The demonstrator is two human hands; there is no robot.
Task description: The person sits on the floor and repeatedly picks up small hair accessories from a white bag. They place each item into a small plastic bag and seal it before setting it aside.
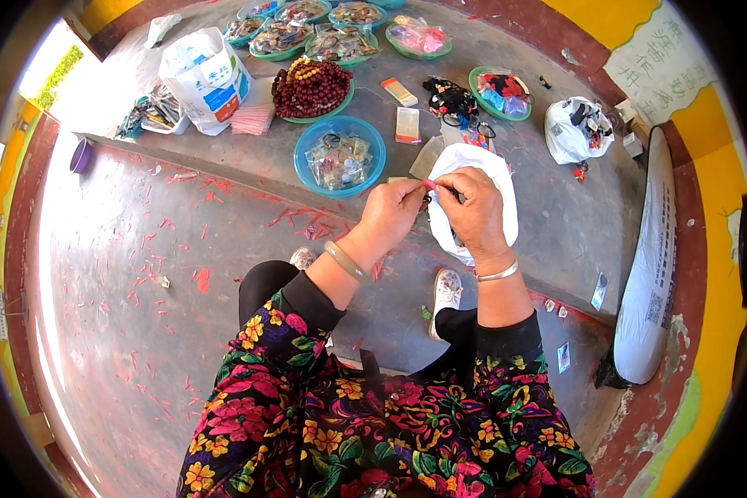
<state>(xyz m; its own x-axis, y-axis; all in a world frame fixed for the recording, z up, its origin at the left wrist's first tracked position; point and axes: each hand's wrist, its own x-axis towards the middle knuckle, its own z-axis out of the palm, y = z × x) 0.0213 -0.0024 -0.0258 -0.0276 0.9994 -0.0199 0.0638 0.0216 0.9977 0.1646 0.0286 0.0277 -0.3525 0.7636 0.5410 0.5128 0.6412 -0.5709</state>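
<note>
My left hand (388, 214) and my right hand (478, 212) meet fingertip to fingertip, thumbs and forefingers pinched. Between them is a small pinkish-red piece (430, 184), too small to make out its kind. Something dark shows just below the fingertips. Directly under the right hand lies an open white plastic bag (503, 178), its contents mostly hidden. To the left of the hands, a blue plastic basin (302, 170) holds clear packets of small items. Both wrists wear bangles.
Beaded strings (311, 87) fill a green basin; more basins of packets (278, 37) stand behind. A printed white bag (205, 79) is at left, a stuffed white bag (568, 137) at right. A long grey-white roll (643, 290) leans by the wall. Red scraps litter the floor below the step.
</note>
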